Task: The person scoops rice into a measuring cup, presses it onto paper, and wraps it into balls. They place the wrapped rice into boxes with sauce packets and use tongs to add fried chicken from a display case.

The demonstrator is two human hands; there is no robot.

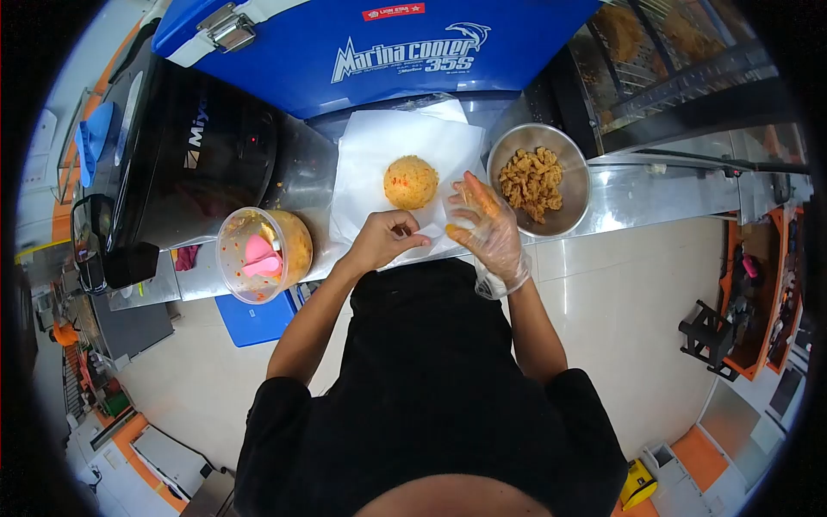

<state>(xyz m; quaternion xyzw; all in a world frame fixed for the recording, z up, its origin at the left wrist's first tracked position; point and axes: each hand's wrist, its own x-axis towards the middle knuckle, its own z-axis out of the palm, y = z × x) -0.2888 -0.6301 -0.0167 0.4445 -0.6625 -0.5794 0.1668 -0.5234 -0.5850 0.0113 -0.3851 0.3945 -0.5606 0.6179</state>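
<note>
A round mound of orange-yellow rice (411, 182) with red bits on top sits on white paper (362, 146) on the steel counter. Just below the mound is my left hand (389, 240), bare, its fingers curled and thumb pointing right; whether anything is between them is hidden. My right hand (489, 226) wears a clear plastic glove smeared orange. Its fingers are apart, over the paper's right edge, with nothing held. Beside it on the right, a steel bowl (583, 185) holds brown fried pieces (531, 181).
On the left, a clear tub (297, 246) holds orange food and a pink scoop (261, 258). Behind it stands a black appliance (207, 164). A blue cooler (388, 52) borders the paper at the back. A glass display case (663, 69) is at the back right.
</note>
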